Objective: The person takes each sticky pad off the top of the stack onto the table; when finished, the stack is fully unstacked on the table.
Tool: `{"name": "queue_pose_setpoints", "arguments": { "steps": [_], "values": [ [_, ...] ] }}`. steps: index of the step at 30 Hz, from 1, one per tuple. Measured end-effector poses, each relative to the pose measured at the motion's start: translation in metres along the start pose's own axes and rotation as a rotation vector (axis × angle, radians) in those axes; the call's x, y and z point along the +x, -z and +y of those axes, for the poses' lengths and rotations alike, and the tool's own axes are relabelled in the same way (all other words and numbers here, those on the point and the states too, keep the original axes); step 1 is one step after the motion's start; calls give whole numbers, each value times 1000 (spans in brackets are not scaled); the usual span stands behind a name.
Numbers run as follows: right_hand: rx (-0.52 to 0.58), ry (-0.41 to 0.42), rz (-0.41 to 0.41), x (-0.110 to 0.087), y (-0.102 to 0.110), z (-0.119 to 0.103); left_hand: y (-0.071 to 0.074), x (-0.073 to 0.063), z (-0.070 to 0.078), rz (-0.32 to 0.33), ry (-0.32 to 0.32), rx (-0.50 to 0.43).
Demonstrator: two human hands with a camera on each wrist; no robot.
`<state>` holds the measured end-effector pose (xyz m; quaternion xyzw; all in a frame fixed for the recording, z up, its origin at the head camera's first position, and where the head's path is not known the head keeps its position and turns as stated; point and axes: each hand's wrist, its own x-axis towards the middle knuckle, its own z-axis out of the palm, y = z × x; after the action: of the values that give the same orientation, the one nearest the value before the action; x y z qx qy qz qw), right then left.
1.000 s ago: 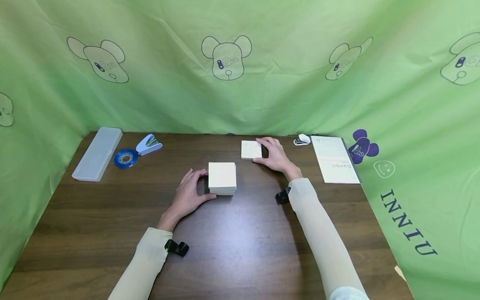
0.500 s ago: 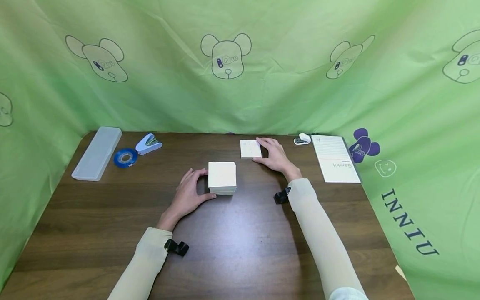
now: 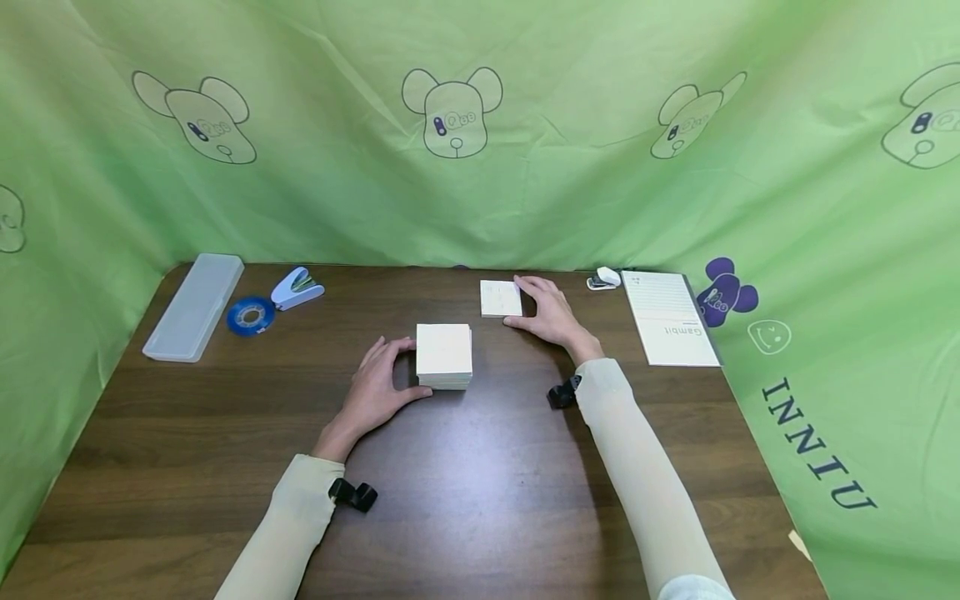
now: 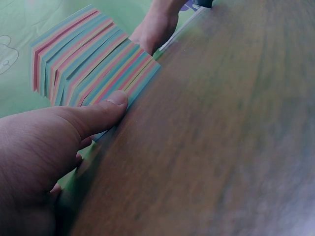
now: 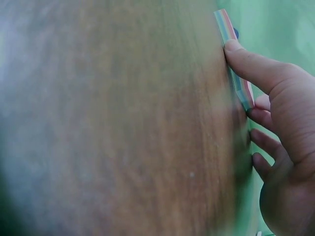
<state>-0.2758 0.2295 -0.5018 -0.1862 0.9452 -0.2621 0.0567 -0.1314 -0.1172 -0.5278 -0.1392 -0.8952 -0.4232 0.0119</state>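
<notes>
A thick, square stack of note paper (image 3: 444,350) stands near the middle of the table, pale on top. Its side shows pink, blue and yellow layers (image 4: 93,59) in the left wrist view, some edges uneven. My left hand (image 3: 377,385) holds it from the left, thumb at the near side and fingers at the far side. Farther back and to the right lies a thin stack of note paper (image 3: 498,299), with faint marks on top. My right hand (image 3: 550,312) pinches that one from the right; coloured layers (image 5: 225,25) show along its edge.
At the back left are a translucent case (image 3: 197,308), a blue tape roll (image 3: 251,317) and a light-blue stapler (image 3: 297,289). A small white stapler (image 3: 604,279) and a lined notepad (image 3: 670,319) lie back right. Green cloth (image 3: 337,200) hangs behind the wooden table (image 3: 465,500).
</notes>
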Motion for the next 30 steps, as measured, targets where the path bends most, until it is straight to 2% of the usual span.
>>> {"name": "queue_pose_setpoints", "arguments": {
  "steps": [7, 14, 17, 24, 30],
  "values": [
    [19, -1, 12, -3, 0, 0, 0, 0, 1, -6, 9, 5],
    [89, 45, 89, 5, -15, 30, 0, 0, 1, -2, 2, 4],
    [120, 41, 97, 0, -9, 21, -1, 0, 1, -6, 6, 3],
    [140, 57, 159, -23, 4, -17, 1, 1, 1, -4, 5, 4],
    [179, 99, 199, -31, 2, -28, 1, 0, 2, -8, 14, 11]
  ]
}}
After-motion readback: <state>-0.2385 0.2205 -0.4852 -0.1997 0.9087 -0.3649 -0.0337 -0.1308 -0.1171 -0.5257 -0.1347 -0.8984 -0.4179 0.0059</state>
